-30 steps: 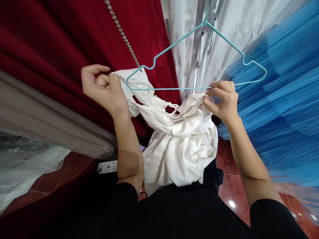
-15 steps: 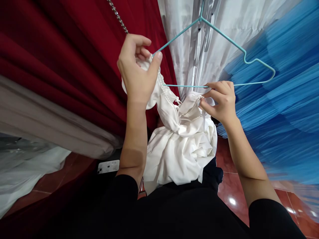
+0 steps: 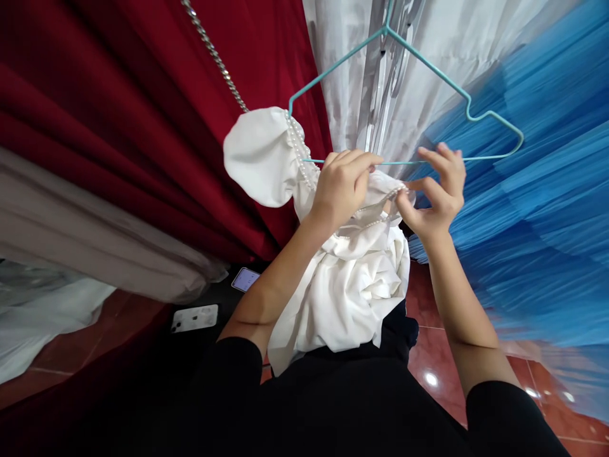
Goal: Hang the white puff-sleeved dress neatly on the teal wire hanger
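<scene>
in the head view, the white garment point(image 3: 352, 298) is bunched at the person's front, its upper part raised. one puffed shoulder sits over the left end of the turquoise hanger point(image 3: 428, 65); the other end is bare, before blue tulle point(image 3: 547, 209). the right hand point(image 3: 435, 190) pinches the pearl-trimmed edge between thumb and forefinger. the left hand point(image 3: 343, 184) curls over the neckline by the bar; whether it grips anything i cannot tell.

Glossy red floor tiles point(image 3: 428, 349) mirror small white glare spots from light above. The white bead-trimmed cloth garment point(image 3: 337, 298) looks bright, its folds softly shadowed; the lower left sinks near black. Ruffled blue tulle point(image 3: 537, 235) smears, stretched rightward.
</scene>
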Motion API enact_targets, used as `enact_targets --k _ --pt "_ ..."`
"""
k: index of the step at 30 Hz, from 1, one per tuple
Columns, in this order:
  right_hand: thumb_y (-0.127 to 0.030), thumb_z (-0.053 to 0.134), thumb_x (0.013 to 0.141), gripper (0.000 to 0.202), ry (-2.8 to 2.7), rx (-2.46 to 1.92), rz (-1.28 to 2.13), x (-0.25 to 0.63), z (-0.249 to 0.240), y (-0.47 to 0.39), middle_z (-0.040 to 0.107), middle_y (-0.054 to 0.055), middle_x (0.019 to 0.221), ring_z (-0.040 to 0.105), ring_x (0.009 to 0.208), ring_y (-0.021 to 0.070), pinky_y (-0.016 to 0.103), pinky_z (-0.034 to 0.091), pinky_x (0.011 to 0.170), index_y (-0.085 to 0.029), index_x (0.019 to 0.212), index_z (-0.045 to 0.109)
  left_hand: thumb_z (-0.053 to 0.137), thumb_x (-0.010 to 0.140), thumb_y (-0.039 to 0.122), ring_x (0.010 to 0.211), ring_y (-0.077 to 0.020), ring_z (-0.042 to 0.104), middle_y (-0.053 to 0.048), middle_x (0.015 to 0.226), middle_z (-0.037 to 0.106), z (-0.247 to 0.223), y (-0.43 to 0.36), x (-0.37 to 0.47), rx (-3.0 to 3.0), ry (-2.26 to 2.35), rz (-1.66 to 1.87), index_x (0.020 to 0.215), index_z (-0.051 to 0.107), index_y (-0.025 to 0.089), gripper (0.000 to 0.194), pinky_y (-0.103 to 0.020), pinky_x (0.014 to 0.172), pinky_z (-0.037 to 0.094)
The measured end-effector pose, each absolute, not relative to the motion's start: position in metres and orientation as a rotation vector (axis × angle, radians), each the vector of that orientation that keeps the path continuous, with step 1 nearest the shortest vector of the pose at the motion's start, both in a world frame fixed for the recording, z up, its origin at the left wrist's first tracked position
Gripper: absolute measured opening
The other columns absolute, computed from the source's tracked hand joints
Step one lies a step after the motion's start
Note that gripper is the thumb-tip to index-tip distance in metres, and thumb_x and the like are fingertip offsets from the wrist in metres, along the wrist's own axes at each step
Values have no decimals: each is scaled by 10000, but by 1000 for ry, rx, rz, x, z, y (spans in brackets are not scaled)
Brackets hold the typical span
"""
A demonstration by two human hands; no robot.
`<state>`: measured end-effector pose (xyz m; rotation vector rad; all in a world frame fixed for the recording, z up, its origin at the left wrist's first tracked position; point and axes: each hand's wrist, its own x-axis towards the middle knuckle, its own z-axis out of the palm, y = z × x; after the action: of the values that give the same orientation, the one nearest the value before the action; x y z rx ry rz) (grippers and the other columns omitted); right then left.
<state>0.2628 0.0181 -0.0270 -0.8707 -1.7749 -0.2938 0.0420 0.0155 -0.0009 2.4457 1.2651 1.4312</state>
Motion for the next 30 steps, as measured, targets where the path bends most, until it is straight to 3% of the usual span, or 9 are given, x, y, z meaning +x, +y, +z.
enact_targets --k 4,7,10,15,18,24,27,30 --pt "-336 787 784 241 -1324 -916 -484 303 -24 25 644 98 1040 628 1063 352 668 444 1043 -269 695 573 512 979 33 1003 -263 734 -24 996 797 3 20 27 2449 1250 1385 1107 787 263 381 -454 1011 514" --pt "-140 865 609 365 -1160 -1061 -563 343 -5 41 570 51 868 589 902 289 660 395 1072 -261 585 521 503 973 43 997 -260 726 -26 993 787 2 23 23 2448 1232 1381 1083 786 266 377 -457 1040 514" --pt "-42 891 522 429 -1115 -1250 -583 371 21 57 566 19 832 567 875 240 662 389 1120 -250 517 515 509 975 50 985 -257 716 -26 981 775 -1 25 25 2447 1218 1397 1081 780 270 365 -449 1054 513" --pt "-92 950 469 417 -1102 -1612 -437 381 49 71 638 33 793 622 954 260 562 490 1023 -237 443 560 514 995 52 985 -258 710 -26 963 764 -6 23 29 2423 1230 1436 1074 771 266 343 -453 1071 505" --pt "-116 946 538 420 -1179 -1599 -423 373 60 65 633 20 761 639 926 237 555 492 1034 -226 458 549 506 1001 55 990 -254 713 -29 984 775 -5 23 27 2430 1221 1424 1080 776 259 347 -461 1085 502" --pt "-155 877 734 390 -1463 -1359 -446 323 86 56 649 38 952 660 1057 257 515 510 1067 -224 588 522 512 982 34 972 -251 720 -18 981 787 -3 23 28 2444 1248 1407 1068 764 258 348 -443 1020 507" --pt "-169 862 784 255 -1527 -1342 -410 296 90 55 668 63 1061 653 1147 287 557 489 1128 -214 723 619 507 987 29 974 -260 717 -15 970 783 -3 18 30 2437 1277 1412 1056 752 259 343 -447 1015 494" --pt "-145 778 839 153 -1501 -1033 -491 275 86 43 691 97 1068 680 1145 300 520 546 1086 -237 875 662 505 986 23 977 -262 711 -16 965 782 -2 12 32 2427 1309 1419 1055 751 256 347 -441 1015 482"
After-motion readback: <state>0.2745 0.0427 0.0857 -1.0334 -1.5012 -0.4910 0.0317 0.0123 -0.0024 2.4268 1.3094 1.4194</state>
